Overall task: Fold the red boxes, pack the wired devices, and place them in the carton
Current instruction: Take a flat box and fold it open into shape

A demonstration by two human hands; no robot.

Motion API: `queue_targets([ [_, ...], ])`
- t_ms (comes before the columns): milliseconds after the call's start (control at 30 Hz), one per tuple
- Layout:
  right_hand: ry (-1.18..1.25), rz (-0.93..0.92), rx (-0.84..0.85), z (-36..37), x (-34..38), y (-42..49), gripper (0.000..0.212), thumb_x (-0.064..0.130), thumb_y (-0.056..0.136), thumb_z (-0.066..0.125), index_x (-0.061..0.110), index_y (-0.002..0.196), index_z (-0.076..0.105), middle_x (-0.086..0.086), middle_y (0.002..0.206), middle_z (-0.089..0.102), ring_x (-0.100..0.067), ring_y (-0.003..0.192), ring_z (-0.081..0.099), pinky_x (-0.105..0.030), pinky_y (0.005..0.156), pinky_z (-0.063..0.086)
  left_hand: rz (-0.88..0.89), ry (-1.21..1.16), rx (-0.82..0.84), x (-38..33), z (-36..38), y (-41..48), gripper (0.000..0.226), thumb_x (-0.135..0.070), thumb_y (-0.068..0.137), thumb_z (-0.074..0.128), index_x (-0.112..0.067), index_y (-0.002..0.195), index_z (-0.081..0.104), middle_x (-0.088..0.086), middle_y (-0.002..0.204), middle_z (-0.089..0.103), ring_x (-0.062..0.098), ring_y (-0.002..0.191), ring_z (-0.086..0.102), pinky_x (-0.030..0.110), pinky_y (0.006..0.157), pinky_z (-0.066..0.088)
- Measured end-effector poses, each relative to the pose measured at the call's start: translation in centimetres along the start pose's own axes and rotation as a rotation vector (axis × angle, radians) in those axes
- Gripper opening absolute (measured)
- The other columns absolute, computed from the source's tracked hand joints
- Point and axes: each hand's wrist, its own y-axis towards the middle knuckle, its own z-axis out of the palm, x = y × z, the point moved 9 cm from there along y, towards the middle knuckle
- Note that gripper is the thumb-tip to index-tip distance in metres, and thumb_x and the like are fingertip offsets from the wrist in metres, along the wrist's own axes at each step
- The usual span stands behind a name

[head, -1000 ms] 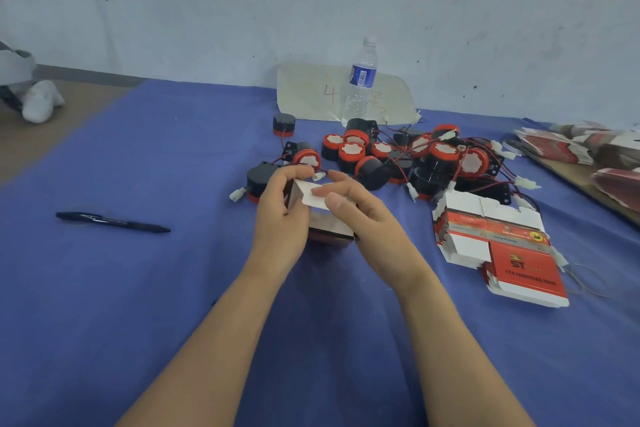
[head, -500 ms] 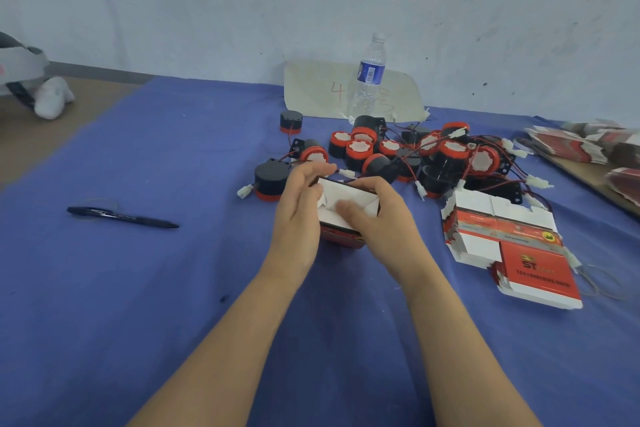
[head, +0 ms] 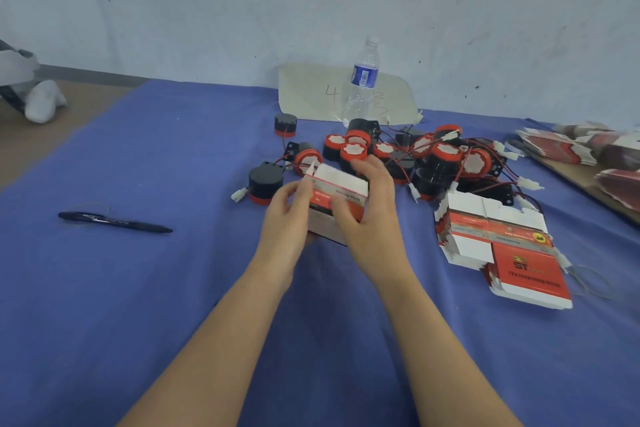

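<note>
Blue-clothed bench [head: 138,305] meets a scuffed pale wall [head: 207,10]; a pen [head: 114,222] lies left. Left hand [head: 284,222] and right hand [head: 374,218] both curl fingers round the red box [head: 343,191]

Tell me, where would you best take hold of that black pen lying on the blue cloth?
Probably mid-barrel, coming straight down from above and pinching across its thin width. The pen lies flat on the blue cloth, running left to right, well apart from everything else.

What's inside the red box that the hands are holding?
The red box shows only a white top and red side. The left hand and right hand grip it. Its inside is covered, so I cannot tell.
</note>
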Motion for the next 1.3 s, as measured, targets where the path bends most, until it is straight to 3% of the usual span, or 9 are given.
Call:
queue_targets([
  [133, 0.222, 0.353, 0.074, 0.4, -4.2, 0.0, 0.074, 0.027, 0.093, 0.059, 0.023, 0.152, 0.014, 0.004, 0.147, 0.038, 0.002, 0.126, 0.045, -0.022, 0.105, 0.04, 0.283, 0.267, 0.129, -1.6, 1.3, -0.4, 0.047, -0.029, 0.096, 0.054, -0.043, 0.135, 0.032, -0.03, 0.128, 0.045, -0.022, 0.113, 0.042, 0.005, 0.092, 0.038],
  [267, 0.224, 0.488, -0.069, -0.8, -6.5, -0.4, 0.054, 0.029, 0.097, 0.051, 0.028, 0.146, 0.028, 0.014, 0.116, 0.058, 0.003, 0.095, 0.056, -0.004, 0.068, 0.044, 0.43, 0.664, 0.232, -1.5, 2.4, -0.4, 0.071, 0.0, 0.091, 0.054, -0.029, 0.148, 0.024, -0.008, 0.14, 0.044, 0.003, 0.129, 0.041, 0.023, 0.106, 0.039],
  [467, -0.004, 0.462, -0.18, -2.7, -7.6, -0.2, 0.038, 0.034, 0.094, 0.052, 0.013, 0.063, 0.045, 0.015, 0.049, 0.044, -0.004, 0.05, 0.042, -0.013, 0.042, 0.03, 0.113, 0.401, 0.087, 0.5, 0.6, 0.2, 0.02, -0.04, 0.098, 0.044, -0.036, 0.116, 0.051, -0.017, 0.112, 0.06, -0.006, 0.097, 0.055, 0.01, 0.071, 0.045],
  [567, 0.153, 0.623, -0.177, -2.2, -9.2, -0.6, 0.029, 0.025, 0.095, 0.05, 0.005, 0.075, 0.051, -0.003, 0.066, 0.051, -0.015, 0.059, 0.043, -0.04, 0.052, 0.046, 0.103, 0.435, -0.157, 0.3, -1.5, 0.3, 0.021, -0.033, 0.102, 0.033, -0.023, 0.104, 0.052, -0.005, 0.102, 0.06, 0.002, 0.082, 0.053, 0.01, 0.051, 0.04],
  [667, 0.34, 0.749, -0.188, -1.8, -9.8, -1.2, 0.016, 0.01, 0.094, 0.051, 0.012, 0.109, 0.056, -0.008, 0.096, 0.06, -0.017, 0.07, 0.057, -0.026, 0.051, 0.05, 0.122, 0.393, -0.186, -0.1, -1.8, 0.3, 0.021, -0.042, 0.1, 0.037, -0.025, 0.104, 0.048, -0.009, 0.099, 0.059, 0.0, 0.08, 0.052, 0.011, 0.048, 0.04],
  [933, -0.307, 0.428, -0.009, -1.8, -7.1, -0.2, 0.022, 0.014, 0.093, 0.048, 0.015, 0.075, 0.06, -0.002, 0.085, 0.061, -0.014, 0.073, 0.053, -0.03, 0.058, 0.043, 0.144, 0.28, -0.301, -0.2, -2.5, -0.3, 0.024, -0.032, 0.103, 0.029, -0.024, 0.119, 0.044, -0.01, 0.081, 0.054, 0.004, 0.067, 0.049, 0.015, 0.049, 0.037],
  [1067, -0.466, 0.334, 0.069, -0.6, -6.3, -0.2, 0.044, 0.033, 0.098, 0.044, 0.008, 0.063, 0.049, -0.003, 0.055, 0.046, -0.014, 0.051, 0.035, -0.027, 0.046, 0.025, 0.128, 0.251, -0.326, 0.1, -3.4, 0.1, 0.048, -0.005, 0.099, 0.033, -0.023, 0.143, 0.03, -0.011, 0.119, 0.054, -0.001, 0.083, 0.053, 0.003, 0.052, 0.039],
  [1200, -0.336, 0.369, 0.088, -0.4, -6.5, -0.3, 0.026, 0.025, 0.096, 0.05, 0.021, 0.122, 0.052, 0.002, 0.071, 0.059, -0.011, 0.058, 0.05, -0.024, 0.047, 0.036, 0.131, 0.409, -0.282, 0.4, -3.3, 0.5, 0.029, -0.004, 0.097, 0.043, -0.019, 0.119, 0.053, 0.001, 0.134, 0.043, 0.014, 0.103, 0.054, 0.026, 0.083, 0.049],
  [1300, -0.24, 0.329, 0.149, 0.0, -5.9, -0.3, 0.061, 0.009, 0.09, 0.049, 0.034, 0.142, 0.028, 0.009, 0.094, 0.056, -0.007, 0.066, 0.055, -0.023, 0.049, 0.04, 0.125, 0.373, -0.236, 0.5, -2.4, 0.3, 0.015, -0.019, 0.1, 0.041, -0.027, 0.109, 0.05, -0.003, 0.117, 0.057, 0.003, 0.089, 0.053, 0.013, 0.064, 0.042],
])
